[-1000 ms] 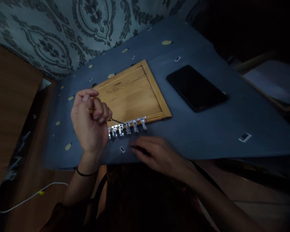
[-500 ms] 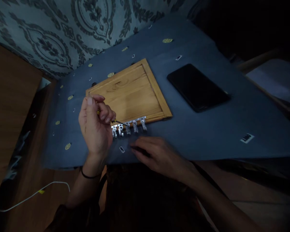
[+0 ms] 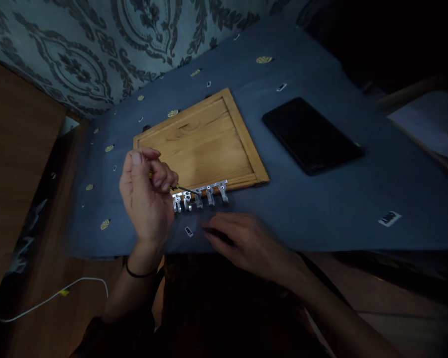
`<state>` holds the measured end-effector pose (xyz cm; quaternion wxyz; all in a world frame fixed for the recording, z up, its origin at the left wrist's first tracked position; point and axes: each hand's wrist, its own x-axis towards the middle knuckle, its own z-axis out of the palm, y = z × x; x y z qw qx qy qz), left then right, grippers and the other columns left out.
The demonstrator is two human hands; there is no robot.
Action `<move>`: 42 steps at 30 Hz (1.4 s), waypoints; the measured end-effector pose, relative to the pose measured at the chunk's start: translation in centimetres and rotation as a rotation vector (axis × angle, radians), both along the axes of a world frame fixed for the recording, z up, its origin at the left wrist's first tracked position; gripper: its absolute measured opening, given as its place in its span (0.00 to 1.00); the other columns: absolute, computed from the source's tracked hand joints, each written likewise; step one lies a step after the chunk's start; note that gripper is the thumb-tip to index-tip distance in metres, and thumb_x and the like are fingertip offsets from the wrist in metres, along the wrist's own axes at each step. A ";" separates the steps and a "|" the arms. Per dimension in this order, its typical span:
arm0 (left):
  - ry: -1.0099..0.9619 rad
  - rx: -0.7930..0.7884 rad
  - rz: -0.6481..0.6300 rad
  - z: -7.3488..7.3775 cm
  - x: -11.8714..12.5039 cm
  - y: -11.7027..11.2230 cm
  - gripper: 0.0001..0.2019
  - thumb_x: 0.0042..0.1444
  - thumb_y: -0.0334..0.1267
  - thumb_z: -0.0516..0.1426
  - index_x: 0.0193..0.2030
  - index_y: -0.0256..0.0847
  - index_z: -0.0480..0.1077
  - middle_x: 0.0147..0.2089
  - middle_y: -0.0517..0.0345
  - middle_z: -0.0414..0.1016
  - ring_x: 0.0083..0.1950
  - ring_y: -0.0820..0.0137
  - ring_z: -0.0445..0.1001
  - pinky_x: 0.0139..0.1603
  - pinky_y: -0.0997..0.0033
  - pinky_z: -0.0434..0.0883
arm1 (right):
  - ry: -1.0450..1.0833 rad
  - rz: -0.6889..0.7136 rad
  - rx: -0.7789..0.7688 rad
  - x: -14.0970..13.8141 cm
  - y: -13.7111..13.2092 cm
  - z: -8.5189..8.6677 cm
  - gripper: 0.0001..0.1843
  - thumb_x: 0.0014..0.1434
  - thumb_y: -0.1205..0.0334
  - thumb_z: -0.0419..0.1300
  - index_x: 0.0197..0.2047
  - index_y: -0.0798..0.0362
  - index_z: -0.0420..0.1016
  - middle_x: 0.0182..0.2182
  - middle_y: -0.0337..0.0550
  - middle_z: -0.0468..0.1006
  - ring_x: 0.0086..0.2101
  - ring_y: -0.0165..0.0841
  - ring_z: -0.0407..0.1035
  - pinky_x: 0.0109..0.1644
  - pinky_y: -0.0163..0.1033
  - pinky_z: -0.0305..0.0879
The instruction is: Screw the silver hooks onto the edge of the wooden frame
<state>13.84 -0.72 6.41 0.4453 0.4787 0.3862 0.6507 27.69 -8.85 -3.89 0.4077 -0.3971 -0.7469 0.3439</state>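
Observation:
My left hand (image 3: 147,199) is closed around a screwdriver (image 3: 184,189) whose handle shows yellow and black between the fingers. Its thin shaft slants down to the right, and the tip meets the metal hook rack (image 3: 209,191) near a middle hook. That rack, a silver rail with several hooks, lies along the near edge of a framed wooden board (image 3: 205,139). My left hand covers the board's near left corner. Just in front of the hooks, my right hand (image 3: 242,238) rests low at the table edge, fingers loosely extended and a gap beside the thumb, with nothing visible in it.
A black tablet or large phone (image 3: 311,136) lies right of the board on the dark blue tablecloth (image 3: 321,214). Patterned wallpaper (image 3: 97,54) rises behind the table. A white cable (image 3: 85,279) hangs at lower left, beside wooden furniture (image 3: 15,149).
The view has shifted slightly, so the board and tablet appear a little farther right. Both hands keep nearly the same pose, with the screwdriver tip still at the same hook.

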 end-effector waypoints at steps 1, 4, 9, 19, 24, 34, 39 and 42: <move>-0.004 0.002 0.000 0.0 0.0 0.0 0.16 0.72 0.42 0.57 0.32 0.40 0.73 0.20 0.68 0.50 0.21 0.78 0.51 0.25 0.78 0.60 | -0.004 -0.002 0.002 0.0 0.0 0.0 0.09 0.72 0.61 0.57 0.43 0.52 0.78 0.35 0.41 0.83 0.34 0.31 0.76 0.40 0.36 0.69; -0.016 0.008 -0.003 0.0 0.0 -0.1 0.16 0.73 0.41 0.55 0.32 0.39 0.73 0.20 0.69 0.50 0.20 0.78 0.50 0.25 0.78 0.60 | -0.005 -0.001 0.001 0.0 0.0 0.1 0.10 0.72 0.60 0.57 0.43 0.52 0.79 0.35 0.41 0.83 0.35 0.31 0.77 0.40 0.36 0.69; -0.025 0.026 0.013 -0.3 0.3 -0.4 0.14 0.71 0.40 0.58 0.32 0.39 0.72 0.20 0.70 0.47 0.19 0.79 0.49 0.23 0.80 0.58 | -0.025 -0.001 0.000 0.2 0.1 0.5 0.10 0.72 0.61 0.57 0.43 0.52 0.79 0.35 0.42 0.83 0.35 0.31 0.77 0.40 0.36 0.70; -0.052 0.103 -0.062 -0.6 0.6 0.1 0.11 0.68 0.39 0.61 0.34 0.39 0.73 0.19 0.72 0.46 0.18 0.80 0.45 0.19 0.81 0.55 | -0.037 -0.002 -0.003 0.2 0.0 0.5 0.11 0.72 0.60 0.56 0.42 0.52 0.79 0.34 0.42 0.83 0.33 0.31 0.77 0.39 0.36 0.70; 0.002 0.109 0.037 -0.6 0.9 -0.8 0.17 0.68 0.49 0.63 0.34 0.36 0.77 0.20 0.69 0.52 0.20 0.79 0.51 0.22 0.78 0.61 | -0.073 0.019 -0.064 0.3 -0.1 0.5 0.08 0.69 0.63 0.58 0.45 0.51 0.80 0.37 0.43 0.84 0.35 0.32 0.77 0.42 0.37 0.71; 0.117 0.021 0.026 -0.5 0.9 -2.0 0.15 0.67 0.45 0.62 0.34 0.37 0.80 0.22 0.64 0.59 0.24 0.74 0.61 0.30 0.71 0.71 | -0.074 0.015 -0.064 0.3 0.1 1.0 0.07 0.68 0.63 0.60 0.41 0.51 0.80 0.37 0.43 0.85 0.36 0.34 0.79 0.42 0.38 0.72; 0.026 0.009 0.043 -0.3 0.9 -1.0 0.17 0.65 0.41 0.63 0.25 0.40 0.71 0.18 0.69 0.48 0.18 0.78 0.50 0.20 0.76 0.58 | -0.063 -0.010 -0.027 0.1 0.1 1.2 0.07 0.68 0.64 0.60 0.40 0.52 0.80 0.31 0.40 0.83 0.31 0.31 0.76 0.36 0.36 0.68; -0.010 -0.007 0.024 -0.3 0.7 -0.5 0.17 0.64 0.39 0.62 0.24 0.40 0.68 0.18 0.70 0.47 0.17 0.80 0.47 0.18 0.78 0.53 | -0.071 -0.018 -0.019 0.1 0.0 1.2 0.09 0.70 0.61 0.59 0.39 0.52 0.79 0.30 0.40 0.82 0.30 0.31 0.76 0.35 0.36 0.66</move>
